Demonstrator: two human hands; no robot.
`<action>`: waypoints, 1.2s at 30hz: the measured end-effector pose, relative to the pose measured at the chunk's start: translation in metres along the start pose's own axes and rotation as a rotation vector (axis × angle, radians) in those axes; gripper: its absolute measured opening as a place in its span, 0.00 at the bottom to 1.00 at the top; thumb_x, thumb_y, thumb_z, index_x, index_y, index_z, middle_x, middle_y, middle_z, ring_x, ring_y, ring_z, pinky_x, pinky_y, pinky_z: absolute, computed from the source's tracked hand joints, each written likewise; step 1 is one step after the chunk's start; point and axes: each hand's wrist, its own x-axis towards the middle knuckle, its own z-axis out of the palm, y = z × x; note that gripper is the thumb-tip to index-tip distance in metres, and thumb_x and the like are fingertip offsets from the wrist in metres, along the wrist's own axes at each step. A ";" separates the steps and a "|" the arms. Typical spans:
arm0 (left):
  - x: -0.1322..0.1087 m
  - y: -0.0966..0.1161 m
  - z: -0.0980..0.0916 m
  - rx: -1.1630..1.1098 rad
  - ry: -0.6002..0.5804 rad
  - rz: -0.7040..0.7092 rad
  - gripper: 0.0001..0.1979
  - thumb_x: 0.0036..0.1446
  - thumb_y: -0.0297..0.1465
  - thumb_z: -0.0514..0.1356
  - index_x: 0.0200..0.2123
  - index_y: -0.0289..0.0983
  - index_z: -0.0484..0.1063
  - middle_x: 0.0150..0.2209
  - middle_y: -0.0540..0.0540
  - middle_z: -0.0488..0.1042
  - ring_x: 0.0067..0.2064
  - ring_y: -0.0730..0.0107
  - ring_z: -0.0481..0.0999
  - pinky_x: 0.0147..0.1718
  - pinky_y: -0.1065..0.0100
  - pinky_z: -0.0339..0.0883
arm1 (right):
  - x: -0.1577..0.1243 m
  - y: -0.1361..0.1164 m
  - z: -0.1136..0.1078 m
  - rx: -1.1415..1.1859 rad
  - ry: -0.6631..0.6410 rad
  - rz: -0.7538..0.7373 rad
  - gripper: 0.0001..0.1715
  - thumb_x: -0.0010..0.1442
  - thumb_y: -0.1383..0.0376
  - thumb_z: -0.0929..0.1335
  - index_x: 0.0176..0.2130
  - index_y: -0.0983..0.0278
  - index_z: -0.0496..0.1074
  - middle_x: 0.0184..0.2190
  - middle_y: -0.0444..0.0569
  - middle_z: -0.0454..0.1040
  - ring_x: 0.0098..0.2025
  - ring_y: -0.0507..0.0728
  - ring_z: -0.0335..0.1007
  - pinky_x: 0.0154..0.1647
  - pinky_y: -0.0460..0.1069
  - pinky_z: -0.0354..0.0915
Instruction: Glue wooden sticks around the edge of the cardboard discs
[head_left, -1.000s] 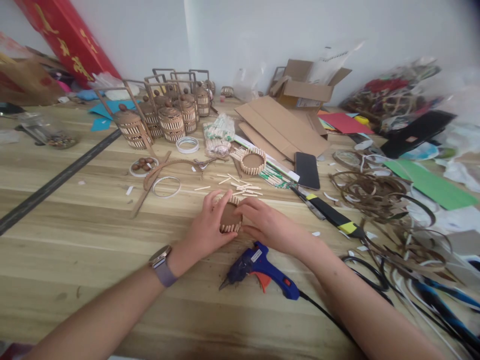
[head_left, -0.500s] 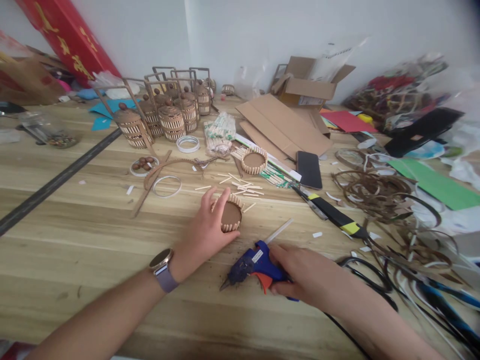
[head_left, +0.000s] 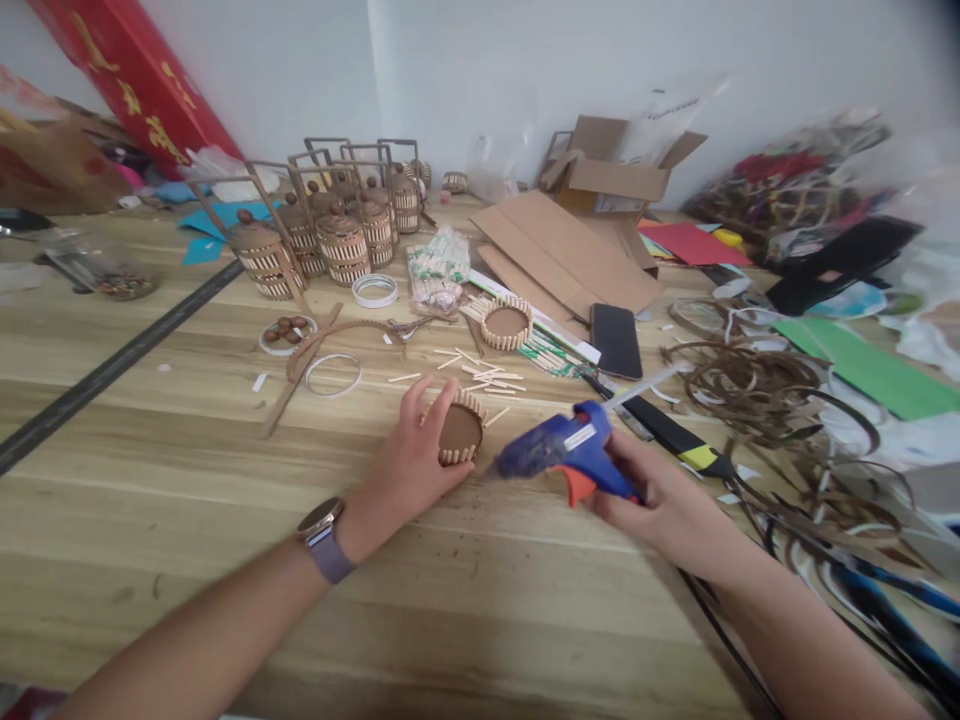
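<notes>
Two bare hands work low over a pale wood-grain table (head_left: 187,470); the left hand (head_left: 412,460) curls thumb and fingers around the near-left side of a small round basket (head_left: 460,430), which rests on the table just beyond the palm. The right hand (head_left: 660,500) is closed on the handle of a blue hot glue gun (head_left: 570,452), lifted off the table and tilted so the nozzle points left and down; the tip is close to the basket's right edge, though I cannot tell whether it touches. Both forearms reach in from the near edge; the left wrist wears a wristwatch (head_left: 322,525) on a greyish strap.

The basket is a flat brown cardboard disc ringed by short pale sticks standing side by side; the gun has an orange trigger, a translucent glue stick jutting from its back, and a black cord (head_left: 712,620) trailing toward the person. Just beyond the basket lie loose sticks (head_left: 491,378); farther back sits a second stick ring (head_left: 507,324); a dark phone (head_left: 615,340) and a yellow-and-black utility knife (head_left: 667,430) lie to the right; finished stick lanterns (head_left: 341,240) stand well apart at the rear.
</notes>
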 end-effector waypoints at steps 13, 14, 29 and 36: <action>-0.001 -0.004 0.002 -0.023 0.022 0.021 0.53 0.44 0.27 0.70 0.66 0.50 0.41 0.64 0.37 0.48 0.64 0.43 0.58 0.53 0.45 0.68 | 0.025 0.024 0.029 0.685 0.092 0.175 0.18 0.48 0.54 0.71 0.37 0.60 0.67 0.33 0.48 0.73 0.31 0.55 0.69 0.34 0.51 0.67; -0.001 -0.005 0.003 -0.019 0.020 0.019 0.53 0.44 0.27 0.70 0.66 0.50 0.41 0.64 0.37 0.48 0.64 0.43 0.58 0.53 0.44 0.68 | 0.024 0.023 0.028 0.689 0.111 0.192 0.20 0.48 0.55 0.72 0.39 0.60 0.68 0.34 0.49 0.75 0.31 0.55 0.69 0.34 0.50 0.67; -0.002 -0.005 0.004 0.001 0.025 0.003 0.53 0.44 0.28 0.71 0.67 0.49 0.42 0.64 0.37 0.49 0.63 0.41 0.59 0.52 0.45 0.69 | 0.014 0.030 0.026 -0.015 -0.063 -0.015 0.23 0.56 0.46 0.67 0.36 0.60 0.77 0.32 0.49 0.79 0.35 0.61 0.74 0.36 0.53 0.70; -0.002 -0.004 0.003 0.009 0.011 -0.001 0.52 0.45 0.29 0.70 0.67 0.47 0.43 0.64 0.36 0.50 0.63 0.41 0.59 0.54 0.44 0.67 | 0.014 0.029 0.033 -0.156 -0.058 -0.124 0.19 0.59 0.51 0.65 0.35 0.62 0.76 0.33 0.51 0.79 0.36 0.61 0.75 0.38 0.53 0.70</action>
